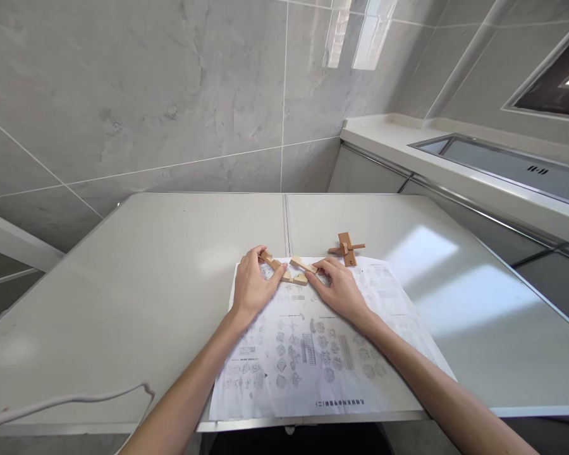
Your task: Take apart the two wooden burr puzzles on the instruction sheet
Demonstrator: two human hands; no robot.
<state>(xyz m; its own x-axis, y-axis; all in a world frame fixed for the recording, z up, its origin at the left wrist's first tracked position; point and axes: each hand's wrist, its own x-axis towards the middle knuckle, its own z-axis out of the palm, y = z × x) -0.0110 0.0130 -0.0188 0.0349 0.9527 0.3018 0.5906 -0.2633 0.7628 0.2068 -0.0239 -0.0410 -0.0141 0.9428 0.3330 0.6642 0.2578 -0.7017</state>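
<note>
Several loose wooden puzzle pieces [291, 270] lie at the far edge of a printed instruction sheet [313, 354] on a pale table [171, 265]. My left hand [251, 285] pinches the left-most piece with thumb and fingers curled round it. My right hand [337, 287] grips the right end of another piece, fingers bent over it. A small assembled wooden cross [346, 248] stands just beyond the sheet, a little past my right hand.
A white cable [66, 401] trails over the table's near left edge. A grey tiled wall [171, 95] rises behind the table. To the right runs a white counter [455, 170] with a steel sink [512, 161].
</note>
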